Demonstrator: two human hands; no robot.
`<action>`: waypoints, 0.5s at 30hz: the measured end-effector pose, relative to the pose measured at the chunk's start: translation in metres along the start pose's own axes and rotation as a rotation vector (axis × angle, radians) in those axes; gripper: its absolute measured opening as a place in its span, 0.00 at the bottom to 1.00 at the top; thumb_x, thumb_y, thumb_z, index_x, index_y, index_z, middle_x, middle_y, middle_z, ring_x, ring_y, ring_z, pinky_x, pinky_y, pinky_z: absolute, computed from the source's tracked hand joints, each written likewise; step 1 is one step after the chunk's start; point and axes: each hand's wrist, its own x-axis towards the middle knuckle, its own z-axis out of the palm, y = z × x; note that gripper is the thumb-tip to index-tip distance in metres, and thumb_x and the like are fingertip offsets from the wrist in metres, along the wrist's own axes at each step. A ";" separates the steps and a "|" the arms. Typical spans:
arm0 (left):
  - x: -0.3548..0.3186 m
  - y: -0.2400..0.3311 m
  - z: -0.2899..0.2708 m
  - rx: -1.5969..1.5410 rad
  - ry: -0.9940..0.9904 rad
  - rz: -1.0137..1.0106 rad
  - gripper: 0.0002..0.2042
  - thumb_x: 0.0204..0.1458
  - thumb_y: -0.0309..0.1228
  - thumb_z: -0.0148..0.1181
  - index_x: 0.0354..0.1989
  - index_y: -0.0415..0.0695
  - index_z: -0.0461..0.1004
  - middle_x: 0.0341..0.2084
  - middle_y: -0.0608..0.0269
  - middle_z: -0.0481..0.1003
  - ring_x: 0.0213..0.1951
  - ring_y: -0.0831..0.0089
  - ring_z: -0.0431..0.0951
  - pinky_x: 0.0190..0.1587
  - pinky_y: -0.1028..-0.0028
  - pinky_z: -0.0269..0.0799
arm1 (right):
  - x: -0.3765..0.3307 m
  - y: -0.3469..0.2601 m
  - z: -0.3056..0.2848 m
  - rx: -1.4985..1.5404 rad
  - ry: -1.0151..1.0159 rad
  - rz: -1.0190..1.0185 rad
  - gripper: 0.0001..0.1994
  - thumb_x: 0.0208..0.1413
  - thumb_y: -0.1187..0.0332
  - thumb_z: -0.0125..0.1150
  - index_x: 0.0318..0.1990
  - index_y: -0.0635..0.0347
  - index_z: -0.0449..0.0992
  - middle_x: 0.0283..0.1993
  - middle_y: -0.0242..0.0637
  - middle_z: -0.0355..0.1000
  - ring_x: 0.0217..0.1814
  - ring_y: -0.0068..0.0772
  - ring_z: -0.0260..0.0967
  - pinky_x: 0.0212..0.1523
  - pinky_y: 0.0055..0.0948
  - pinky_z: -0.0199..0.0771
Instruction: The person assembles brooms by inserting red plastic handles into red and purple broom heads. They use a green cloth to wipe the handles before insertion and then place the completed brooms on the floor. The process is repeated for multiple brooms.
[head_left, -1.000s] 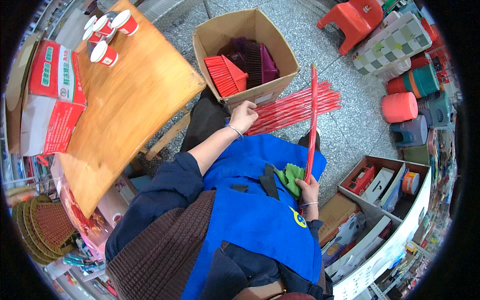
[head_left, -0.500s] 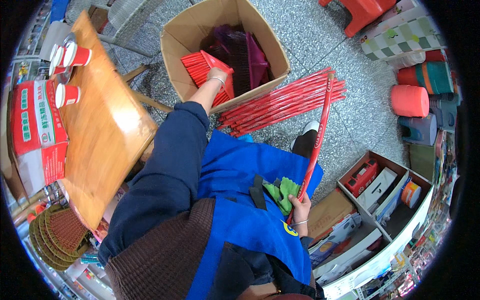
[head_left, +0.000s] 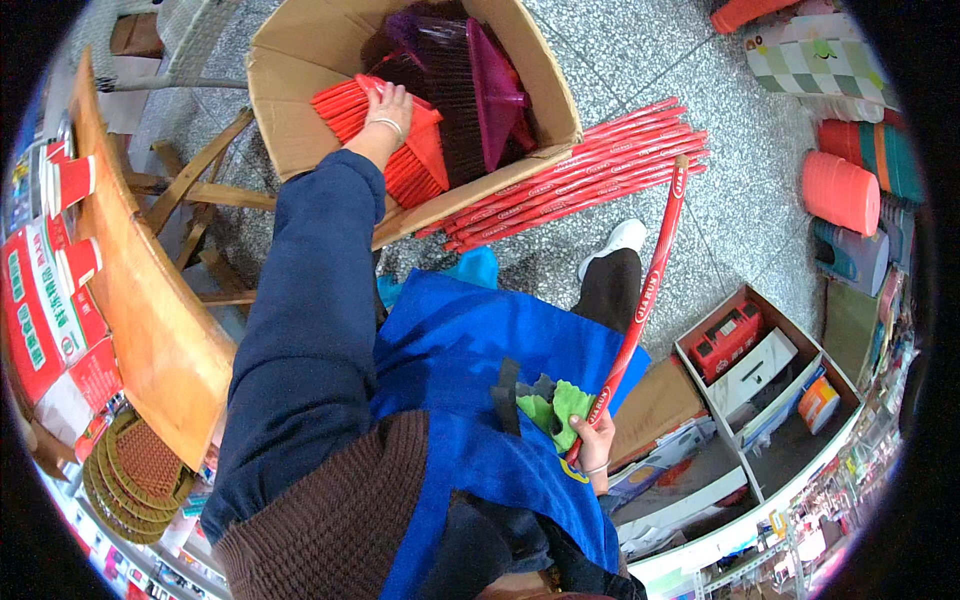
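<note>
My left hand (head_left: pixel 388 110) lies on a red broom head (head_left: pixel 420 150), its fingers spread over the top. That broom head sits in a large cardboard box (head_left: pixel 295 85), beside a purple broom head (head_left: pixel 495 95) with dark bristles. In my right hand (head_left: pixel 594 436) is a red broom handle (head_left: pixel 648 290), gripped near its lower end and slanting up and away. A crumpled green cloth (head_left: pixel 560 408) lies against the blue apron (head_left: pixel 470 340) next to my right fingers. Several more red handles (head_left: pixel 590 175) lie bundled on the floor, right of the box.
At the left stands a wooden table (head_left: pixel 165 330) with red-and-white paper cups (head_left: pixel 75 183) and a red-and-white carton (head_left: pixel 50 290). Lower right is a divided box (head_left: pixel 745 440) of packaged goods. Pink plastic bins (head_left: pixel 838 192) stand by the right shelves.
My left hand has moved from the broom head's right part toward its upper edge, fingers now spread. The view has shifted; the right hand still holds the handle.
</note>
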 end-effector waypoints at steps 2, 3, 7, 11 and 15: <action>-0.003 -0.003 -0.001 0.088 -0.001 -0.012 0.23 0.54 0.31 0.42 0.60 0.46 0.58 0.61 0.58 0.56 0.62 0.56 0.55 0.61 0.44 0.41 | -0.001 -0.002 0.001 0.008 0.002 0.007 0.18 0.41 0.83 0.59 0.44 0.65 0.69 0.39 0.33 0.71 0.40 0.26 0.69 0.45 0.25 0.69; -0.003 -0.003 -0.004 0.134 0.015 0.037 0.21 0.54 0.31 0.44 0.58 0.46 0.62 0.57 0.59 0.60 0.59 0.59 0.58 0.59 0.46 0.45 | -0.001 -0.003 0.002 0.014 0.000 0.004 0.19 0.41 0.83 0.60 0.44 0.65 0.69 0.39 0.33 0.71 0.40 0.27 0.69 0.45 0.25 0.69; -0.007 0.008 -0.011 0.346 0.059 0.131 0.12 0.53 0.35 0.47 0.38 0.52 0.78 0.42 0.64 0.71 0.50 0.68 0.64 0.53 0.59 0.53 | 0.001 -0.005 0.006 0.033 0.002 -0.002 0.20 0.41 0.83 0.60 0.45 0.65 0.69 0.40 0.34 0.72 0.42 0.28 0.70 0.45 0.26 0.69; -0.022 0.020 -0.005 0.084 -0.030 0.086 0.12 0.52 0.34 0.48 0.40 0.51 0.78 0.42 0.63 0.76 0.49 0.63 0.71 0.48 0.52 0.63 | 0.002 -0.002 0.006 0.067 -0.032 -0.023 0.20 0.42 0.82 0.59 0.46 0.65 0.69 0.42 0.35 0.72 0.43 0.29 0.70 0.47 0.27 0.69; -0.035 0.024 -0.019 0.126 -0.092 0.164 0.12 0.52 0.33 0.48 0.39 0.48 0.79 0.39 0.60 0.77 0.44 0.61 0.77 0.39 0.49 0.73 | 0.002 0.005 0.002 0.086 -0.077 -0.050 0.20 0.42 0.82 0.59 0.46 0.65 0.69 0.42 0.35 0.72 0.43 0.28 0.70 0.47 0.27 0.68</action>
